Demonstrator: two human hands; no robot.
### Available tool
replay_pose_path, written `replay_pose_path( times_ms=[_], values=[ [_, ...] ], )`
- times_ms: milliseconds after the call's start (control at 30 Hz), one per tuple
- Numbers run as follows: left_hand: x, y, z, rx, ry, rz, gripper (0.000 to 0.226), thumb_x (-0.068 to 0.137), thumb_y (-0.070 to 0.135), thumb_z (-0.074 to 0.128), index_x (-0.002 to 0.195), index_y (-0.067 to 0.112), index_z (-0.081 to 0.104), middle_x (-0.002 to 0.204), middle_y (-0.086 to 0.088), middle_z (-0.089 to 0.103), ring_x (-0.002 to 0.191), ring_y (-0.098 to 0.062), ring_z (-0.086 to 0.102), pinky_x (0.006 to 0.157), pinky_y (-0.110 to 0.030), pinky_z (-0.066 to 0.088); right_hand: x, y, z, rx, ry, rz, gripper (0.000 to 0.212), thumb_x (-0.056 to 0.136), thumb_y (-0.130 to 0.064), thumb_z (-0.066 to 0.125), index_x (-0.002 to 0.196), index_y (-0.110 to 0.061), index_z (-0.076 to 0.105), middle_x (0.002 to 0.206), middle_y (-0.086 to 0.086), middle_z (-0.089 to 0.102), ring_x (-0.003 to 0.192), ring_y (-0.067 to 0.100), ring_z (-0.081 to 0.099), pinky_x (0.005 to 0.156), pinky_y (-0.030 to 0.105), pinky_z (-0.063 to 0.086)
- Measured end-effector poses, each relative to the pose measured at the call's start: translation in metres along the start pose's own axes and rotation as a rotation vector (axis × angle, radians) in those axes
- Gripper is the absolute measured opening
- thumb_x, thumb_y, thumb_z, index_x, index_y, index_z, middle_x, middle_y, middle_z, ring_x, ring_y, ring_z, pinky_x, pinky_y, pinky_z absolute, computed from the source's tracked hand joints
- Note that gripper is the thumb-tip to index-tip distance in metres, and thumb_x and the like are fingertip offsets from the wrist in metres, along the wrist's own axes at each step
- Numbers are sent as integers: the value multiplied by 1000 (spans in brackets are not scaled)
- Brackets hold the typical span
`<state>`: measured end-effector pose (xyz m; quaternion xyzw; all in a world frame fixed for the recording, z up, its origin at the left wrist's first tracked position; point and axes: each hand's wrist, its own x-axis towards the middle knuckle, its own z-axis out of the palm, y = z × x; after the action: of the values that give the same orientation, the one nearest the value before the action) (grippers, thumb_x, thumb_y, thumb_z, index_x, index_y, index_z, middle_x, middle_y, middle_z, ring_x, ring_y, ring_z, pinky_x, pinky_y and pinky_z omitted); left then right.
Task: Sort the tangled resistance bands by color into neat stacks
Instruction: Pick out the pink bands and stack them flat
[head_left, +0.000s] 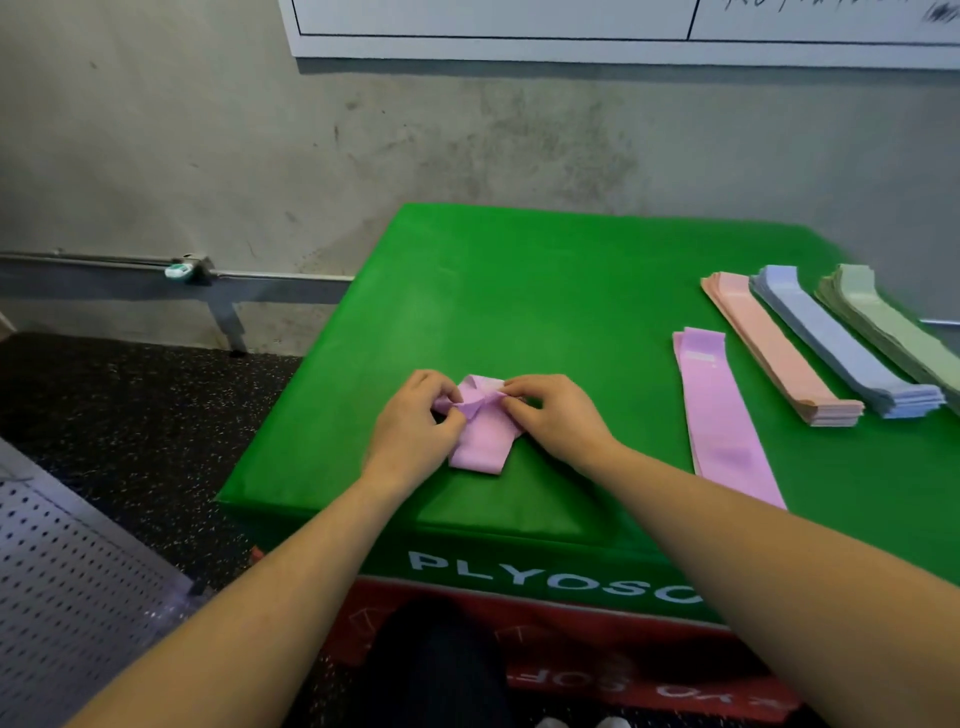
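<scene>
- We see our left hand (415, 415) and right hand (553, 415) pinching one crumpled pink resistance band (480, 439) near the front of a green padded box (519, 291).
- Four flat groups lie at right: pink bands (727, 421), peach stack (774, 348), blue stack (841, 343), green stack (893, 325).

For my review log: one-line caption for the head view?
Both hands untangle a pink band beside four sorted stacks.
</scene>
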<state>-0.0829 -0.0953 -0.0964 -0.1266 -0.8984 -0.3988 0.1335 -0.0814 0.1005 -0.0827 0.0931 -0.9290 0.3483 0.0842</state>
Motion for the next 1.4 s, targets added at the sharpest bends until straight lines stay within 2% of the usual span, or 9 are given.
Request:
replay_pose_path(
  times_ms=[200,467,567,700,833,967,1167,1300,1400],
  values=[
    [-2,1,-1,-89,-47,37,15,86,15,67,86,28,60,107,14,57,90,3,58,76,-30,47,-32,5,-23,164,-30,48,11,94,-28,68,100,-25,77,101,-6,75,92,10,66,87,32,52],
    [-6,16,2,-153,-195,97,15,79,39,57,87,28,64,131,4,51,120,-8,50,110,-36,38,-56,-25,-85,519,56,96,19,104,-11,48,97,-25,61,89,-2,61,80,4,57,75,29,57],
    [-10,31,7,-136,-136,168,21,76,50,56,81,31,62,132,5,56,124,-15,52,110,-41,38,-61,-35,-105,561,78,91,22,105,-8,44,97,-23,58,89,-2,58,77,2,55,72,30,58],
    [-12,73,4,-401,-148,166,24,75,52,62,89,33,59,132,9,57,125,-9,53,101,-13,38,-68,-40,-132,504,104,13,37,98,7,38,91,-22,59,84,-2,57,74,6,51,68,28,49],
    [-9,126,-1,-707,-292,116,53,71,43,76,115,31,51,113,1,66,97,-6,66,91,-24,51,-75,-49,-154,427,96,-94,41,92,14,40,84,-21,60,81,-6,60,74,0,51,72,18,41],
    [-6,173,0,-695,-362,168,50,70,47,72,115,32,57,90,1,68,76,-10,58,72,-28,48,-79,-61,-172,391,148,-176,39,92,16,45,88,-19,63,85,-6,64,79,-6,56,79,10,42],
    [-5,209,-1,-676,-301,173,12,92,23,58,102,26,64,93,7,67,84,-3,57,81,-27,46,-90,-62,-191,431,273,-203,28,96,5,54,106,-19,64,98,6,73,86,5,61,81,17,46],
    [-10,228,-8,-626,-299,133,21,104,11,50,101,24,66,93,7,69,81,-1,58,80,-24,47,-95,-59,-203,440,288,-223,24,97,0,57,97,-25,56,89,0,70,78,1,60,75,15,44],
    [-14,240,-9,-663,-311,103,23,104,15,49,116,17,69,112,-3,73,97,-10,64,94,-31,49,-100,-57,-214,397,345,-212,22,94,-6,65,92,-27,58,87,-7,65,75,2,56,71,15,43]
  ],
)
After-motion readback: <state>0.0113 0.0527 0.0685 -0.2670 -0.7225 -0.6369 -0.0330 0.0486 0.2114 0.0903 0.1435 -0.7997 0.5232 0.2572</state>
